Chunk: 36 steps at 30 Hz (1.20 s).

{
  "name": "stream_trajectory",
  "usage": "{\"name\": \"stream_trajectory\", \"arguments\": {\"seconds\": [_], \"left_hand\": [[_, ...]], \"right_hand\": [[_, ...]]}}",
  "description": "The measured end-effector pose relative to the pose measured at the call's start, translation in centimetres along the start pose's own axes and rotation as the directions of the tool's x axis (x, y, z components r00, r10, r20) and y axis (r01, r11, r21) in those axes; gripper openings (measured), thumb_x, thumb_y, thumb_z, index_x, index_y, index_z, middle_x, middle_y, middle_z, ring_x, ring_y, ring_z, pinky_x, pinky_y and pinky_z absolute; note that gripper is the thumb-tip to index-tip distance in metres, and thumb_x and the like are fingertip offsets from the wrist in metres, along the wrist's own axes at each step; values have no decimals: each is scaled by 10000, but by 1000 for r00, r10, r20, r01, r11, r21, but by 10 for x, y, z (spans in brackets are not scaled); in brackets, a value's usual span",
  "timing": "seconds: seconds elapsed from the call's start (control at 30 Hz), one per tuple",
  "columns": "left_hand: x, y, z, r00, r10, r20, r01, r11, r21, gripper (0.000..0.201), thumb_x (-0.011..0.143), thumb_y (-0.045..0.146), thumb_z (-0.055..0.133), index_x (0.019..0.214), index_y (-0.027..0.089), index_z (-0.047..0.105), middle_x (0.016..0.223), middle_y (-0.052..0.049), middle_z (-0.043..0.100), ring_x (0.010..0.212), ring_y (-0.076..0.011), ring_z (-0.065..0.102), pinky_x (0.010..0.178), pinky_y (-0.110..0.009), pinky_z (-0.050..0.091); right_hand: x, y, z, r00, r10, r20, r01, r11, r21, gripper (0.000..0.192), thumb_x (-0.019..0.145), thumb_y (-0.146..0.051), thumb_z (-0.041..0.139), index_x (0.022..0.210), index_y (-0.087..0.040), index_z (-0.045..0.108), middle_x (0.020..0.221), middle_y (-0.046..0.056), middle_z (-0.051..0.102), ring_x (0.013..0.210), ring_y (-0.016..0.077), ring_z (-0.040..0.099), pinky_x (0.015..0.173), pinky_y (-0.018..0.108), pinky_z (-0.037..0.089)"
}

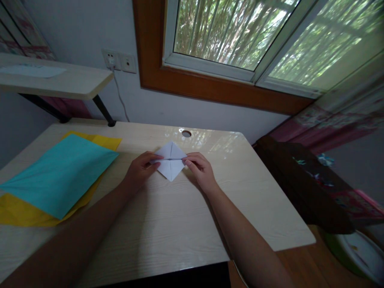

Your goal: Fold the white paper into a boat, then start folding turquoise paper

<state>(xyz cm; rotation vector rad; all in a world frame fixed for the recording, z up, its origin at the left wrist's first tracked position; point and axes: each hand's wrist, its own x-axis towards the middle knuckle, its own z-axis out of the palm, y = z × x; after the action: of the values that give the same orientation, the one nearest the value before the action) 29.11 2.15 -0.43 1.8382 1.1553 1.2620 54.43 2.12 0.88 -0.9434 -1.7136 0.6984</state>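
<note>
A small folded white paper (171,170), diamond-shaped with crease lines crossing at its middle, is held just over the pale wooden table (168,224). My left hand (142,169) pinches its left corner, thumb below the horizontal slit and fingers above. At the opposite corner, my right hand (200,167) grips the paper between thumb and fingers. Both hands are closed, and their fingertips partly cover the side corners.
Turquoise paper (66,172) lies over yellow paper (81,204) on the table's left. A raised shelf (84,84) stands at the back left, below wall sockets (120,61). A dark wooden cabinet (300,176) with small items is beyond the right edge.
</note>
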Motion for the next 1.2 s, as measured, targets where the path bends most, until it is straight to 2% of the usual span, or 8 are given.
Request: {"name": "stream_trajectory", "arguments": {"seconds": [0.17, 0.37, 0.63, 0.8, 0.9, 1.0, 1.07, 1.2], "left_hand": [[-1, 2, 1, 995, 76, 63, -78, 997, 22, 236, 906, 221, 624, 1108, 257, 741, 1031, -46, 662, 935, -171, 635, 796, -285, 526], [-2, 1, 4, 983, 122, 138, -131, 990, 54, 284, 927, 223, 602, 1185, 266, 715, 1083, -53, 659, 959, -168, 634, 796, -279, 527], [-4, 2, 8, 957, 256, 134, -285, 912, 294, 276, 924, 258, 612, 1175, 288, 723, 938, -56, 671, 898, -208, 586, 869, -374, 501], [-7, 5, 9, 974, 210, 81, -224, 938, 266, 262, 943, 239, 578, 1169, 269, 706, 1087, -68, 668, 955, -188, 638, 856, -321, 527], [-8, 5, 7, 992, 124, -10, -117, 962, 248, 244, 921, 261, 619, 1148, 255, 709, 1056, -56, 674, 855, -164, 644, 763, -273, 532], [-7, 4, 5, 996, 30, -78, -13, 979, 205, 261, 894, 303, 662, 1147, 255, 707, 1021, -41, 689, 819, -163, 635, 721, -258, 523], [-7, 4, 4, 996, -18, -91, 33, 984, 174, 279, 874, 332, 686, 1141, 252, 708, 1005, -33, 701, 788, -160, 628, 711, -259, 519], [-6, 8, 4, 993, -74, -96, 86, 989, 120, 282, 848, 361, 707, 1103, 239, 717, 907, -12, 707, 675, -137, 592, 640, -246, 500]], "right_hand": [[-2, 5, 6, 996, -82, 29, 85, 991, -99, 171, 919, -250, 651, 1042, -306, 755, 1060, 56, 635, 1012, 196, 623, 898, 378, 521], [-3, 6, 9, 993, -97, 67, 108, 977, -186, 186, 930, -242, 631, 1065, -299, 747, 1080, 66, 567, 1056, 206, 584, 925, 395, 514], [-4, -1, 10, 982, -143, 127, 168, 963, -213, 230, 904, -224, 655, 1097, -322, 733, 1141, 83, 548, 1083, 235, 570, 892, 419, 528], [-7, -10, 13, 991, -120, 65, 130, 976, -173, 354, 878, -243, 690, 1219, -328, 653, 1410, 100, 420, 1197, 262, 531, 974, 457, 528], [-8, -6, 17, 998, -60, 6, 60, 997, -58, 535, 858, -262, 720, 1344, -360, 519, 1470, 95, 354, 1081, 208, 582, 917, 408, 564], [-9, 5, 22, 999, 32, -23, -31, 998, 51, 679, 835, -290, 751, 1410, -374, 401, 1349, 79, 483, 887, 146, 596, 812, 340, 569], [-9, 12, 24, 996, 86, -6, -84, 989, 124, 712, 852, -314, 733, 1442, -362, 337, 1132, 33, 586, 798, 127, 589, 734, 294, 546], [-8, 14, 22, 991, 133, 7, -132, 976, 173, 527, 906, -352, 666, 1370, -313, 421, 799, -47, 548, 681, 118, 552, 633, 251, 475]]}}
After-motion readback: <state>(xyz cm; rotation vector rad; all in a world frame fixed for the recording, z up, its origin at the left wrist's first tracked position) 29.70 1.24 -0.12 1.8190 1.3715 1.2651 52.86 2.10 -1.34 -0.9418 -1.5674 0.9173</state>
